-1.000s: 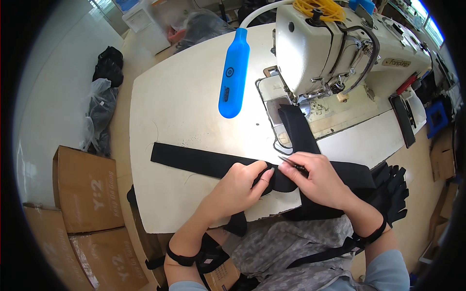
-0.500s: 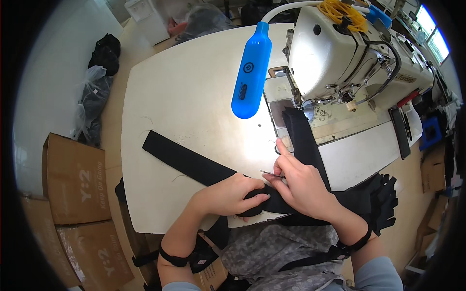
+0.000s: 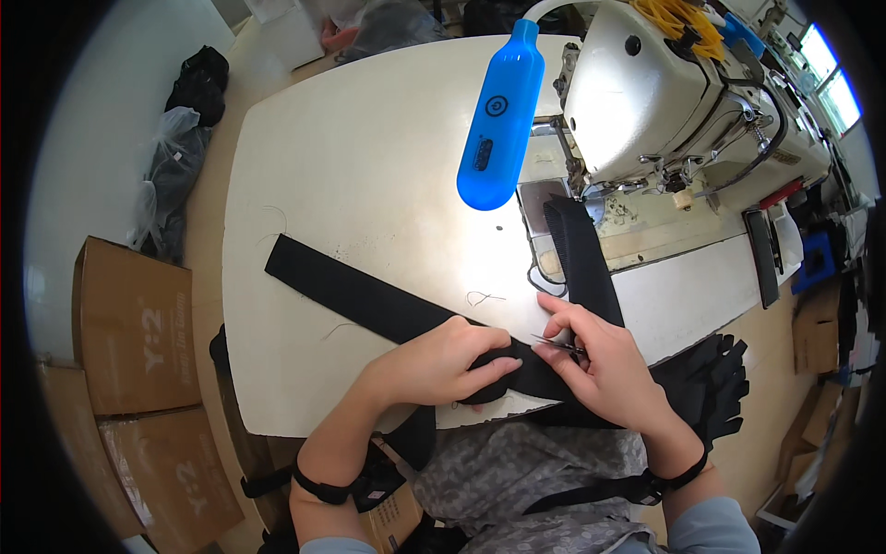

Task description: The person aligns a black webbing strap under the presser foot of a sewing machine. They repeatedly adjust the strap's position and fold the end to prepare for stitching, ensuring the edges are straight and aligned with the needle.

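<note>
The left hand (image 3: 452, 360) is closed on a black strip (image 3: 360, 291), with the thumb and fingers pinching it near the front edge of the desk (image 3: 351, 185). The strip lies aslant on the desk: its free end points to the far left, and its other part passes under the left hand toward the right hand (image 3: 595, 365). The right hand is closed on a thin pointed tool (image 3: 558, 345), whose tip points to the left, just above the strip; I cannot tell if the tip touches it. The two hands are near each other, but apart. A second black band (image 3: 588, 263) goes from beside the sewing machine (image 3: 637, 92) down behind the right hand; whether it joins the strip, I cannot tell. To the right of this hand, a bundle of black pieces (image 3: 715, 388) hangs over the desk edge. Loose thread (image 3: 484, 298) lies on the desk between the strip and the machine. A blue lamp (image 3: 503, 115) on a white neck is above the desk, left of the machine, and yellow cord (image 3: 683, 23) rests on the machine's top. Brown boxes (image 3: 129, 332) stand at the left, with dark bags (image 3: 175, 166) behind them.
</note>
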Demonstrator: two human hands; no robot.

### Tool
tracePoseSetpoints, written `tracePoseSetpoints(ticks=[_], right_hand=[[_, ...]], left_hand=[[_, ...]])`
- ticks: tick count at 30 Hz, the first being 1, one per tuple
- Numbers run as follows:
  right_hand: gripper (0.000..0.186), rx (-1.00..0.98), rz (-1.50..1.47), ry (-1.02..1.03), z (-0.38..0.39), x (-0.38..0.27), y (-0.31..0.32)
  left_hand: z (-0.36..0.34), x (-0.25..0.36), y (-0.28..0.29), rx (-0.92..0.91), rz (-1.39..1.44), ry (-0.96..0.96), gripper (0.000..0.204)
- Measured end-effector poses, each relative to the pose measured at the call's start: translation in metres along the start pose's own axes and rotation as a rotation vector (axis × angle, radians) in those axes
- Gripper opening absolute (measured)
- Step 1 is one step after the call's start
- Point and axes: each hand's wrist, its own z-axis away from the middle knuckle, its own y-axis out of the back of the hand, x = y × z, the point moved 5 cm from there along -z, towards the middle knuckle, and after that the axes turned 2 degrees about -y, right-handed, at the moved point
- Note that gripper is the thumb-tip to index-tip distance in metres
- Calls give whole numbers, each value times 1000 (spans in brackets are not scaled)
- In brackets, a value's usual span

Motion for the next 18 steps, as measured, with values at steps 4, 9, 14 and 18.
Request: tracePoseSetpoints(ticks=[4,9,14,18], right_hand=[[28,120,27,4,4,5,13],[21,70,57,22,-6,-4,9],[21,-43,-194,102,-14,-3,5],[21,-78,-292,127,-13,-6,6]], left_hand=[[-4,1,2,164,125,71,14],[-4,6,-7,250,69,-13,11],[-5,7,-5,244,291,32,13],[-1,15,6,280,247,18,13]])
